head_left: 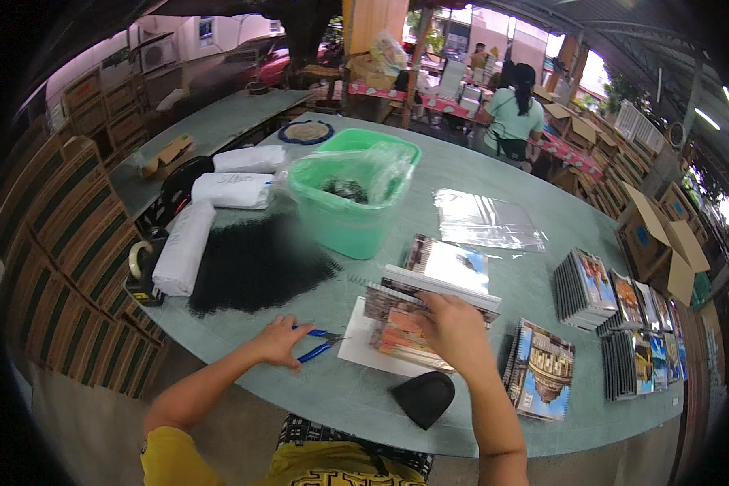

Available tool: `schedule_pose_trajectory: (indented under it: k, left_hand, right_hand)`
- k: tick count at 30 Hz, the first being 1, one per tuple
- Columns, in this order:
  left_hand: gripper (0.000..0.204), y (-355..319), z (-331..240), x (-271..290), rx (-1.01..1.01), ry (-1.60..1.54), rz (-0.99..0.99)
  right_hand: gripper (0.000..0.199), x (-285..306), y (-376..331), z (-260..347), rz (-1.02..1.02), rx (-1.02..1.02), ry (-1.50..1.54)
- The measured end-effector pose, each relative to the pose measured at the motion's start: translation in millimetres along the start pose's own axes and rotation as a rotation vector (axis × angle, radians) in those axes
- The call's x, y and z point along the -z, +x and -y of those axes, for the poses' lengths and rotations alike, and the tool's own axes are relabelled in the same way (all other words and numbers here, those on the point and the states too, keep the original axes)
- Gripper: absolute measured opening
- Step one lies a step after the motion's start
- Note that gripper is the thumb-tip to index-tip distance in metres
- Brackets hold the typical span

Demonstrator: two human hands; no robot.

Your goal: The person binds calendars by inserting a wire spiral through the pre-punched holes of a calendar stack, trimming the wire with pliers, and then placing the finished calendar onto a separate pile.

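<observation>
A broad grey-green desk (344, 405) filled the view, with a tall light-green plastic bin (340, 219) on its left half. Between the bin and the left edge spread a dark heap of thin black strands (251, 263). Stacks of spiral-bound picture-cover notebooks (583, 292) stood by the right edge. Near the middle of the front edge, a dark-covered spiral notebook (383, 306) lay tilted under the right hand (454, 328), whose fingers bent over it (whether they clamped it, I could not tell). The left hand (279, 343), thumb and fingers apart, was at the blue handle ends of small pliers (326, 337); its grip was unclear. A rounded black pad (424, 399) sat at the front edge.
</observation>
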State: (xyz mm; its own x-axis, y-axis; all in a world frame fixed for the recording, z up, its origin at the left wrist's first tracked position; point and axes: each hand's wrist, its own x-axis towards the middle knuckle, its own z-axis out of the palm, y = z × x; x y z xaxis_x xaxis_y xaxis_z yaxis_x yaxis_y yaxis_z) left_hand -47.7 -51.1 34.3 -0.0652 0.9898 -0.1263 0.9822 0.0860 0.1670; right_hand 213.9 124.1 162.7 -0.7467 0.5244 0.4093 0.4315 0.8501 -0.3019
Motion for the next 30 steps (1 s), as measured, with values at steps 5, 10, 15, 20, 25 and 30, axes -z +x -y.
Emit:
schedule_pose_trajectory:
  k: [5, 10, 15, 20, 25, 30]
  left_hand:
    - [0.047, 2.4, -14.2, -2.3, 0.117, 0.079, -0.098]
    - [0.028, 29.2, -36.8, 24.8, 0.116, -0.888, -0.162]
    - [0.037, 35.0, -65.0, 81.4, 0.222, -1.462, 0.115]
    - [0.038, 35.9, -64.9, 80.8, 0.187, -1.431, 0.101]
    - [0.035, 33.8, -66.9, 90.0, 0.221, -1.358, 0.155]
    - [0.034, 41.6, -65.8, 85.0, 0.149, -1.084, 0.028]
  right_hand:
    - [0.029, -49.8, 59.8, 17.2, 0.099, 0.048, 0.194]
    - [0.032, -51.7, 77.7, 4.1, 0.163, -0.084, 0.491]
    - [0.035, -54.3, 78.0, 3.4, 0.197, -0.118, 0.603]
    - [0.036, -44.8, 76.0, 12.7, 0.21, -0.054, 0.542]
    - [0.035, -49.7, 76.7, 7.1, 0.249, -0.104, 0.518]
    - [0.029, -48.2, 70.7, 12.5, 0.184, 0.127, 0.419]
